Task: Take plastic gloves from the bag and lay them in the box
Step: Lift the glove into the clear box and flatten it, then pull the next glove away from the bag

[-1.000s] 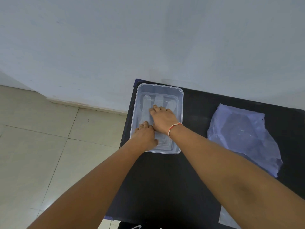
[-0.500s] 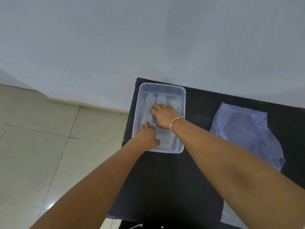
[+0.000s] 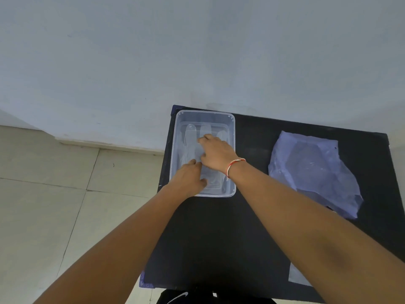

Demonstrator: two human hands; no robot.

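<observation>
A clear plastic box stands at the far left corner of the black table. Transparent plastic gloves lie flat on its bottom, their fingers pointing to the far end. My left hand rests palm down on the near left part of the gloves, over the box's near rim. My right hand, with a red and white wrist band, presses on the gloves in the middle of the box, its fingers slightly bent. The bluish translucent bag lies flat on the table to the right, apart from both hands.
A small piece of clear plastic lies at the table's near right, partly under my right forearm. The table's left edge drops to a tiled floor. A pale wall runs just behind the box.
My right hand has slid a little toward the far end of the box over the gloves. My left hand has stayed at the near left of the box.
</observation>
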